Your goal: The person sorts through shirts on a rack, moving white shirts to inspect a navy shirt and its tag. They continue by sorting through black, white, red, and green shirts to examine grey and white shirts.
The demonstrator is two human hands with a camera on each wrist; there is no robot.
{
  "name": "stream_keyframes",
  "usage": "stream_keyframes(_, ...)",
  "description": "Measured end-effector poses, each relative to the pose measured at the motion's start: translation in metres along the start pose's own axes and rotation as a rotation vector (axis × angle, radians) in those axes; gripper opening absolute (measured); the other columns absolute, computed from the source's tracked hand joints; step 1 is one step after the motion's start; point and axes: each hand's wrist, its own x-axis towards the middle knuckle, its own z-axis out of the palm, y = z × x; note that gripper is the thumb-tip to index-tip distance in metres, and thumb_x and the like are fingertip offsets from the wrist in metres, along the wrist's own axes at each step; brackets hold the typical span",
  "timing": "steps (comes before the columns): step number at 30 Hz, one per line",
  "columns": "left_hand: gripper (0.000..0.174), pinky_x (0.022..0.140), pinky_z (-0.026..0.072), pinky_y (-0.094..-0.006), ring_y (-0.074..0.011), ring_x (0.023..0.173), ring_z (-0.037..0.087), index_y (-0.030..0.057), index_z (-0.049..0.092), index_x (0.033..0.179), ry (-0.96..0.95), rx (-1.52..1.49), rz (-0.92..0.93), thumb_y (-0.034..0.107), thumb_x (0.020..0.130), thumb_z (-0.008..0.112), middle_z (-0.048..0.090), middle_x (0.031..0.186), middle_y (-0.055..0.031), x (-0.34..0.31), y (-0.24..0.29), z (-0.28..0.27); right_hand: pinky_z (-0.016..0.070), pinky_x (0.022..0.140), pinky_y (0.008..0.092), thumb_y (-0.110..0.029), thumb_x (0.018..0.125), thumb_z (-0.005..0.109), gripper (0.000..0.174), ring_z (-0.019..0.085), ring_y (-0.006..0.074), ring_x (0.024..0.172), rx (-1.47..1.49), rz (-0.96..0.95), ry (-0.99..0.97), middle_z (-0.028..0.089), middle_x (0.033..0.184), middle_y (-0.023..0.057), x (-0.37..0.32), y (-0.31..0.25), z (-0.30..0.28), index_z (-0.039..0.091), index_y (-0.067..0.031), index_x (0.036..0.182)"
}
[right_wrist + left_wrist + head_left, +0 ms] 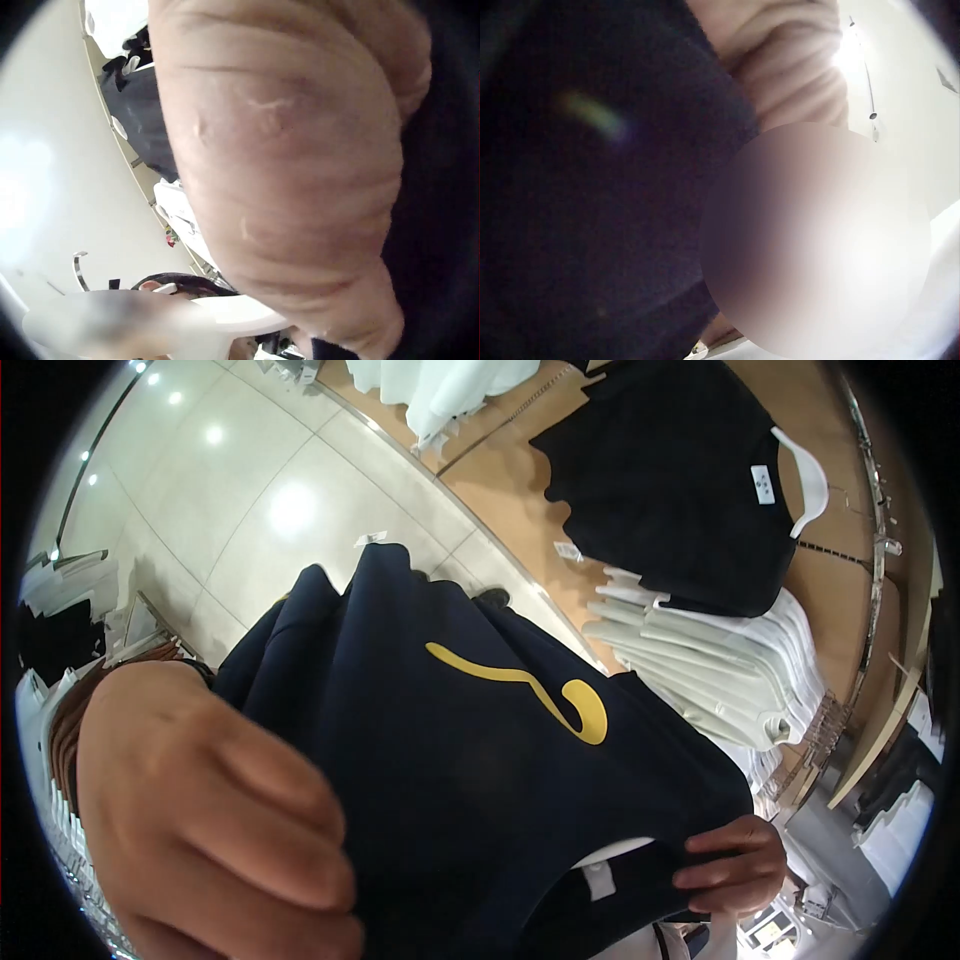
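Observation:
A dark navy garment with a yellow curved print [400,760] spreads across the middle of the head view, its folds hanging away towards the floor. My left hand [215,820], large and close on the left, curls its fingers at the garment's near left side; its fingertips are hidden. On the right, my right hand [740,865] grips the cloth beside the neckline, fingers bent over it. A pale label [600,879] shows inside the neck. Dark cloth [607,210] lies beside my left hand [787,75] in its wrist view, and dark cloth [442,225] borders my right hand [285,165].
Beyond the garment, a black top [670,480] lies by a white hanger [808,485], above a row of white clothes [710,660]. More clothes hang at the left edge [60,640]. Pale floor tiles [250,480] stretch ahead.

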Motion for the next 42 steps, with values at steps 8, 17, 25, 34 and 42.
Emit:
stream_keyframes(8, 0.024, 0.062, 0.0536, -0.0246, -0.0171, 0.066, 0.066, 0.0, 0.072, 0.084, -0.034, -0.052, 0.281, 0.021, 0.093, 0.065, 0.069, 0.087, -0.0115, -0.022, -0.005, 0.008, 0.0607, 0.078, 0.0287, -0.011, 0.1, 0.06, 0.015, 0.074, 0.0253, 0.096, 0.007, 0.031, -0.059, 0.077, 0.109, 0.0116, 0.009, -0.016, 0.021, 0.074, -0.011, 0.103)
stream_keyframes(17, 0.023, 0.071, 0.0501, -0.0164, -0.0034, 0.081, 0.065, 0.022, 0.074, 0.11, -0.201, 0.032, 0.113, 0.008, 0.099, 0.06, 0.072, 0.1, 0.0029, 0.011, 0.013, -0.011, 0.0596, 0.075, 0.0277, -0.012, 0.097, 0.066, 0.011, 0.074, 0.0296, 0.097, 0.043, 0.054, -0.004, 0.075, 0.114, 0.0145, 0.003, -0.023, 0.032, 0.076, -0.0101, 0.101)
stream_keyframes(25, 0.032, 0.059, 0.0437, -0.0389, -0.027, 0.065, 0.062, 0.0068, 0.073, 0.093, 0.241, 0.319, -0.309, 0.027, 0.074, 0.088, 0.064, 0.076, -0.0057, 0.037, -0.032, 0.014, 0.059, 0.073, 0.0415, -0.028, 0.086, 0.073, 0.028, 0.073, 0.0382, 0.095, -0.041, 0.245, 0.426, 0.073, 0.107, 0.0266, -0.028, 0.027, 0.027, 0.071, -0.002, 0.096)
stream_keyframes(34, 0.029, 0.068, 0.05, -0.0418, -0.036, 0.077, 0.066, 0.0049, 0.071, 0.095, 0.33, 0.497, -0.816, 0.023, 0.075, 0.082, 0.068, 0.08, -0.0145, 0.048, -0.095, 0.048, 0.0487, 0.1, 0.043, -0.003, 0.076, 0.077, 0.041, 0.06, 0.0343, 0.114, -1.047, 0.745, 1.142, 0.067, 0.117, 0.0171, 0.02, 0.137, 0.051, 0.067, -0.0014, 0.116)
stream_keyframes(42, 0.027, 0.068, 0.0507, -0.0454, -0.0387, 0.078, 0.067, 0.0051, 0.071, 0.093, 0.35, 0.625, -0.883, 0.024, 0.076, 0.08, 0.07, 0.081, -0.0156, 0.04, -0.128, 0.057, 0.0513, 0.098, 0.0382, -0.023, 0.099, 0.067, 0.044, 0.062, 0.0267, 0.117, 0.126, 0.895, 0.587, 0.06, 0.136, 0.0148, 0.029, 0.188, 0.084, 0.055, -0.0017, 0.136)
